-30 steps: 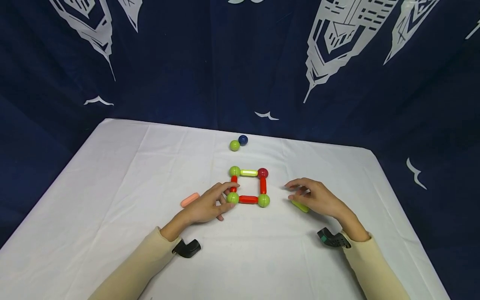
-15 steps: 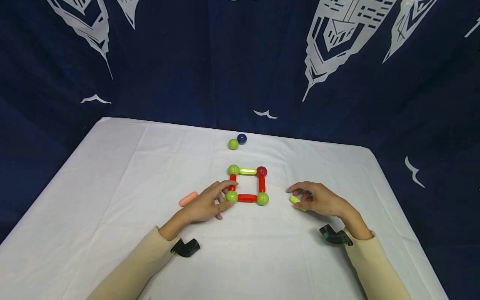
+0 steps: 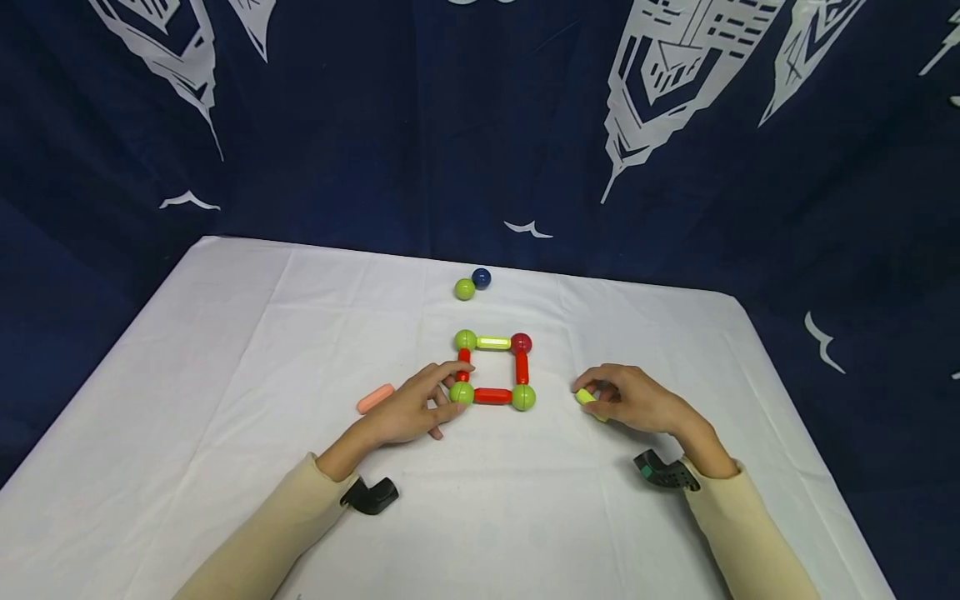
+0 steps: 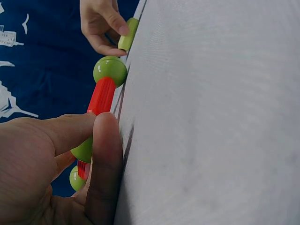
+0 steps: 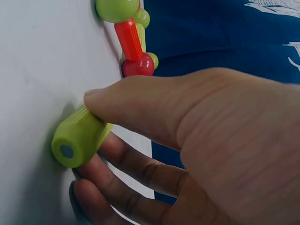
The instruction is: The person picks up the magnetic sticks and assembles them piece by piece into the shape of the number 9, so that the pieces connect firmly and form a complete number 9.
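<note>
Near the table's middle lies a square of magnetic rods and balls. It has a yellow-green rod (image 3: 493,342) at the far side, red rods (image 3: 492,397) on the others, a dark red ball (image 3: 521,343) at the far right corner and green balls (image 3: 523,397) at the rest. My left hand (image 3: 408,410) holds the near left green ball (image 3: 462,392) between thumb and fingers, which partly hide it. Right of the square, my right hand (image 3: 637,400) pinches a loose yellow-green magnetic rod (image 5: 77,138); its grey end faces the right wrist camera.
A loose orange rod (image 3: 375,398) lies beside my left hand. Behind the square, a green ball (image 3: 464,289) and a dark blue ball (image 3: 482,278) sit together. White cloth covers the table (image 3: 480,517), and a dark blue curtain (image 3: 420,125) hangs at its far edge.
My right hand has closed its thumb and fingers on the loose yellow-green rod, which has shifted slightly. The left hand stays at the square's near left corner.
</note>
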The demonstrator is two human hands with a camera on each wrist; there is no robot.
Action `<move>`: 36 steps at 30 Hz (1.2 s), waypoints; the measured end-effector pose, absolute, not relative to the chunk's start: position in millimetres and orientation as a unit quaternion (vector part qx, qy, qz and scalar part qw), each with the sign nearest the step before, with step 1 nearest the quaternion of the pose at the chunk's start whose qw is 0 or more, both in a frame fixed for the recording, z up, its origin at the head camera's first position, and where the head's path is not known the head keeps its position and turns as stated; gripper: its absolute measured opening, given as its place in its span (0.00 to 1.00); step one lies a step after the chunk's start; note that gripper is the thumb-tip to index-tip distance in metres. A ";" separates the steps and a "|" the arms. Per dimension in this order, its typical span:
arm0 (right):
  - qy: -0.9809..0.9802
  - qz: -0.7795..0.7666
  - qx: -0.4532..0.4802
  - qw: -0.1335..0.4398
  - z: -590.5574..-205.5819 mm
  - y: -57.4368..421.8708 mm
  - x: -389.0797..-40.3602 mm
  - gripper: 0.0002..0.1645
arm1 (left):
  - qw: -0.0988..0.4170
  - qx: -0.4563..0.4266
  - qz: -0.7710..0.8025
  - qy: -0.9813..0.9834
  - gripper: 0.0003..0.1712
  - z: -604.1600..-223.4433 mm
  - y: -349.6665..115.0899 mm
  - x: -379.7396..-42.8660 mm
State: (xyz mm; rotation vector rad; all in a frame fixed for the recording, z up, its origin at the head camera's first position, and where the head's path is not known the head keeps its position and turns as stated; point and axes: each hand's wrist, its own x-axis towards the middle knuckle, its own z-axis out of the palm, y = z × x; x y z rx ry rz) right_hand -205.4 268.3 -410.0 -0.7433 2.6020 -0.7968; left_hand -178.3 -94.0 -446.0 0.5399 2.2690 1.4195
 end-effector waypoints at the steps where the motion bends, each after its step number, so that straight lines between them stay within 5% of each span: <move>1: 0.911 -0.279 -0.261 0.159 -410.4 267.9 -205.5 0.16 | 0.204 0.194 0.509 0.813 0.33 -446.2 -94.2 -178.1; 36: 0.903 -0.302 -0.247 0.178 -413.6 243.2 -198.0 0.14 | 0.202 0.197 0.510 0.812 0.33 -448.0 -95.4 -178.1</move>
